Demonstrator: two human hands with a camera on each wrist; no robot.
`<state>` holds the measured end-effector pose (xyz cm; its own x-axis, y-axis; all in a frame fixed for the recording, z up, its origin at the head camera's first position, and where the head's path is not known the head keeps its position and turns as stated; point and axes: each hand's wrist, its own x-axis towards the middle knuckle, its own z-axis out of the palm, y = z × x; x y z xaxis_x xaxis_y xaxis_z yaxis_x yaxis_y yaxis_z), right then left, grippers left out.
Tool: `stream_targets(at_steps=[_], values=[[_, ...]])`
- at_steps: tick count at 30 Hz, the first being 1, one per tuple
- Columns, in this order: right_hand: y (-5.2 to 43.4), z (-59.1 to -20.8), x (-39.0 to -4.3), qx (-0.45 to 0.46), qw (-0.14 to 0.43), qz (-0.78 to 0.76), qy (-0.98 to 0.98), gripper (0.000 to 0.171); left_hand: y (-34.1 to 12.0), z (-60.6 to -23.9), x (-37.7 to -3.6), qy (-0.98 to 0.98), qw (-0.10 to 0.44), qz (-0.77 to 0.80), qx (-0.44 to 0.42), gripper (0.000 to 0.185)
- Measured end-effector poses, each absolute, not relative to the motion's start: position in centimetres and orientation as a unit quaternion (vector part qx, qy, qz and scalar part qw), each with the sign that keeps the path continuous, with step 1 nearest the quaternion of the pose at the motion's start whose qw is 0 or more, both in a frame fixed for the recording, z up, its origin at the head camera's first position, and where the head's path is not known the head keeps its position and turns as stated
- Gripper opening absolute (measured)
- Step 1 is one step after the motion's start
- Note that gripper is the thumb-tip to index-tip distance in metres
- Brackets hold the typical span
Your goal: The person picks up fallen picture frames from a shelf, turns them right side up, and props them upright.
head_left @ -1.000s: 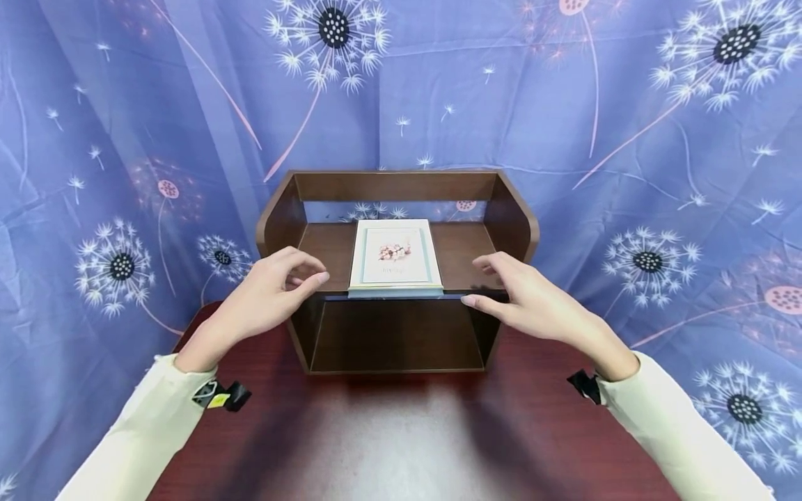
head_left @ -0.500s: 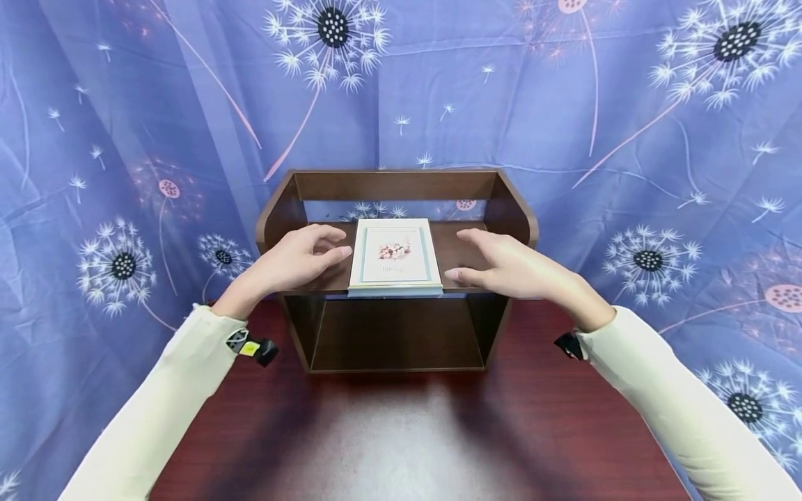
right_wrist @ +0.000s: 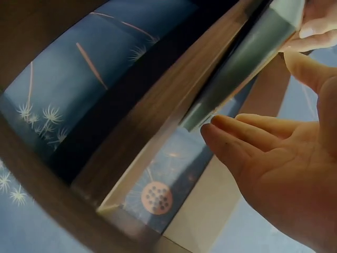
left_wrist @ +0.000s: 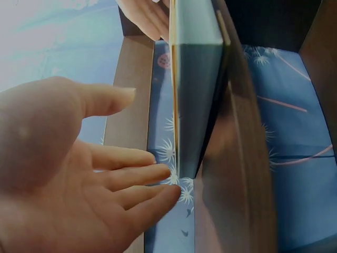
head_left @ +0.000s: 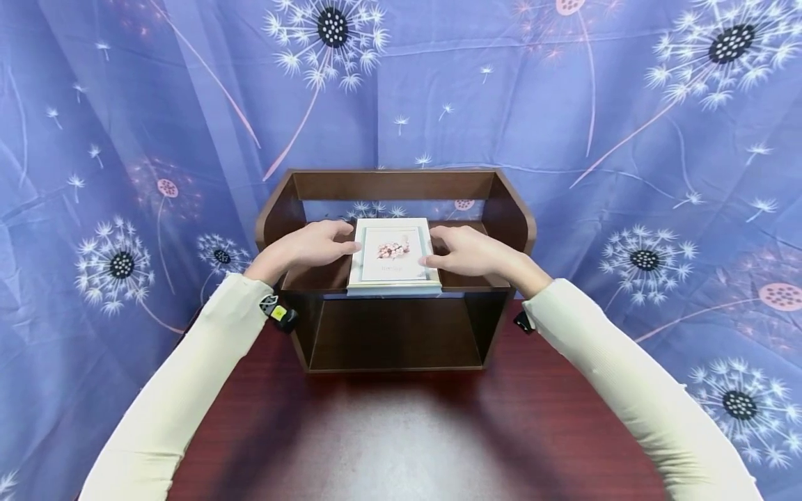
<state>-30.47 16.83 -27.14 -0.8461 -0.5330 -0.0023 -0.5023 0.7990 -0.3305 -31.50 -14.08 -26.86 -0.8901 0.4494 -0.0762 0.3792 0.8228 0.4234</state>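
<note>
A white book (head_left: 392, 256) with a floral cover lies flat on the upper board of a brown wooden shelf unit (head_left: 395, 185). My left hand (head_left: 319, 243) reaches its left side and my right hand (head_left: 466, 250) its right side. In the left wrist view the left hand (left_wrist: 84, 179) is spread with straight fingers, fingertips at the book's edge (left_wrist: 195, 95). In the right wrist view the right hand (right_wrist: 274, 163) is spread too, its fingertips at the book's edge (right_wrist: 247, 63) and the thumb above it. Neither hand is curled round the book.
The shelf unit stands at the back of a dark red table (head_left: 401, 431), and its lower compartment (head_left: 395, 334) holds nothing. A blue dandelion-print curtain (head_left: 626, 139) hangs close behind and around it.
Both hands have moved forward and inward, from the shelf's front edge up onto the upper board to the book's two sides. The book has not moved.
</note>
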Motion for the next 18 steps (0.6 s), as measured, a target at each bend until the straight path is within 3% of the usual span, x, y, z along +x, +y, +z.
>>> stream_targets(at_steps=[12,18], values=[[15.9,-27.6,-33.2,-0.241,0.084,-0.103,0.961,0.081,-13.4,-26.7,-33.7,0.958,0.123,0.153,0.208,0.067],[15.9,-27.2,-33.8,-0.237,0.098,-0.091,0.962,0.077,-13.0,-26.5,-34.2,0.960,0.126,0.149,0.203,0.061]])
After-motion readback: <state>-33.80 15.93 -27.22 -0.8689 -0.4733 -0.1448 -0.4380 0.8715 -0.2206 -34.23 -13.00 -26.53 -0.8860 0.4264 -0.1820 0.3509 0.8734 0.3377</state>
